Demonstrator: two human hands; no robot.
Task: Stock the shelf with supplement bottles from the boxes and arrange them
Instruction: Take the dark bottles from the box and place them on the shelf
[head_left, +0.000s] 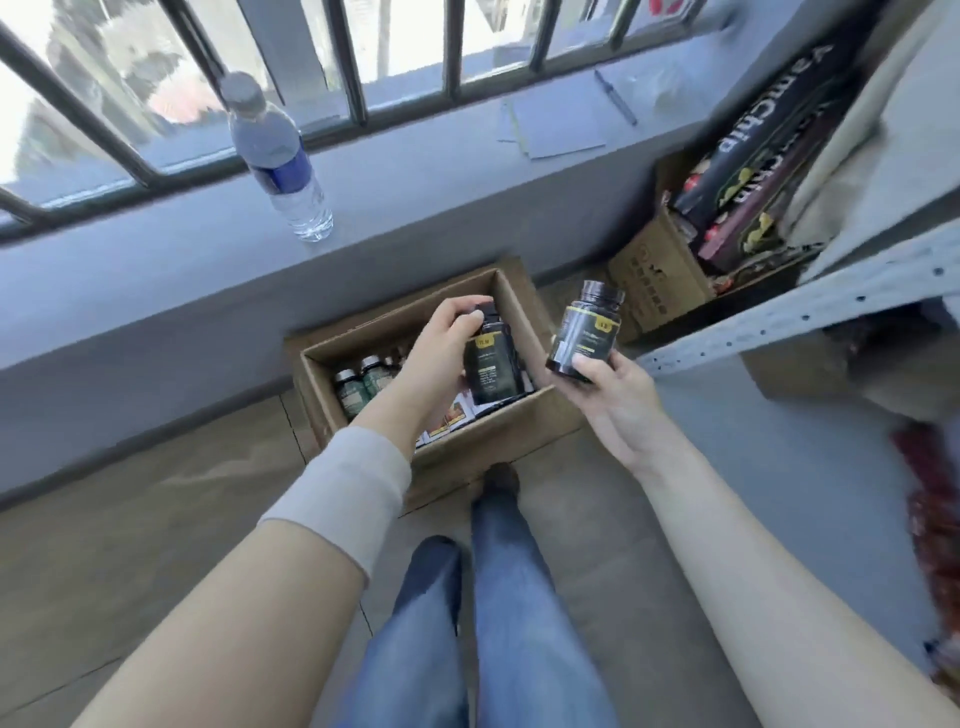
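An open cardboard box (457, 447) sits on the floor below the window ledge. Inside it stand green-capped supplement bottles (358, 384) at the left and flat printed packets (452, 415) toward the front. My left hand (441, 353) grips a black supplement bottle (493, 374) by its cap, just above the box. My right hand (608, 395) holds a second black bottle (584, 327) with a yellow-trimmed label, upright, to the right of the box. The grey metal shelf rail (800, 306) runs along the right.
A clear water bottle (280, 161) stands on the grey window ledge, with papers (556, 124) and a pen (615, 96) farther right. Another cardboard box (670, 280) with dark snack packages (753, 171) sits at the right. My legs in jeans (493, 597) are below.
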